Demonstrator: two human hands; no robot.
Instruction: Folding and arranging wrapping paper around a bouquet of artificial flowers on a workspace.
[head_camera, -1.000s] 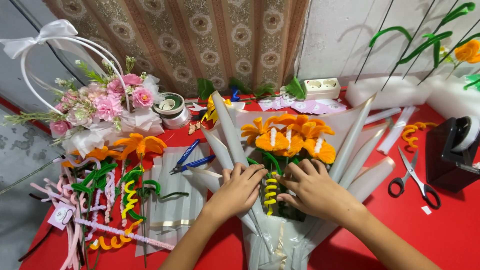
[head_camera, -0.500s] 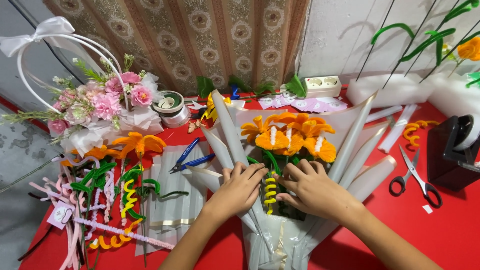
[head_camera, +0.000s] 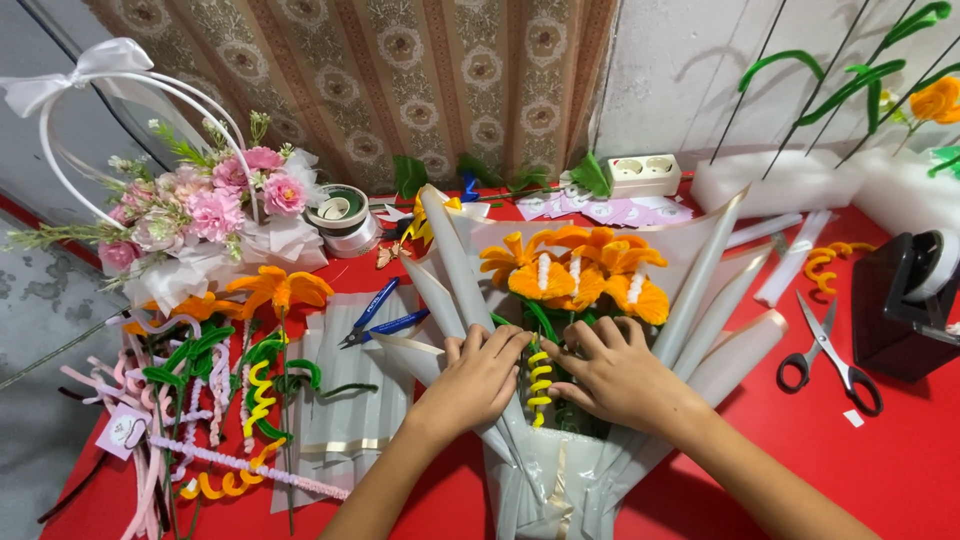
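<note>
Two hands work at the desk's centre: our left hand (head_camera: 478, 378) and right hand (head_camera: 622, 375) lie flat, fingers spread, pressing the translucent wrapping (head_camera: 700, 290) in around the orange pipe-cleaner bouquet (head_camera: 575, 272), seemingly to keep its folds gathered at the stems. Blue pliers (head_camera: 380, 315) lie at nine o'clock, scissors (head_camera: 835, 358) at three.

Both hands (head_camera: 475, 380) (head_camera: 620, 378) on wrapped orange bouquet (head_camera: 575, 275) (red table (head_camera: 900, 470)).
</note>
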